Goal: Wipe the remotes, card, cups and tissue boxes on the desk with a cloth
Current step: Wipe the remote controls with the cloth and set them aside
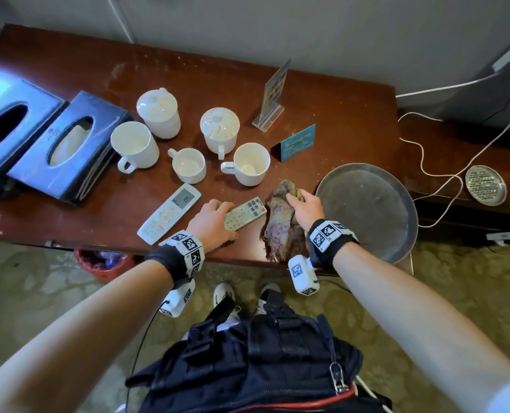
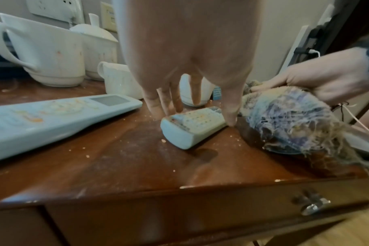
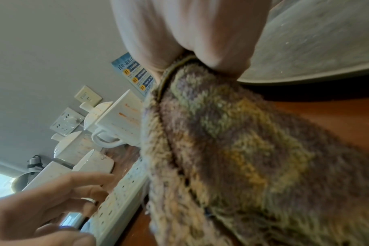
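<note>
My left hand (image 1: 218, 216) pinches the small grey remote (image 1: 246, 213) by its long sides near the desk's front edge. In the left wrist view the thumb lies on one side of the remote (image 2: 192, 128) and the fingers (image 2: 158, 106) on the other. My right hand (image 1: 301, 202) grips a bunched, frayed cloth (image 1: 283, 225), which lies on the desk just right of that remote. A white AC remote (image 1: 170, 213) lies to the left. Several white cups (image 1: 249, 163), two of them lidded, stand behind. Two dark tissue boxes (image 1: 69, 147) sit far left, and a blue card (image 1: 298, 143) lies behind the cloth.
A round metal tray (image 1: 369, 204) overhangs the desk's right front corner beside my right hand. A clear sign stand (image 1: 273, 96) is at the back. A white cable (image 1: 426, 162) and a small metal dish (image 1: 486, 186) lie further right. A red bin (image 1: 104, 260) stands under the desk.
</note>
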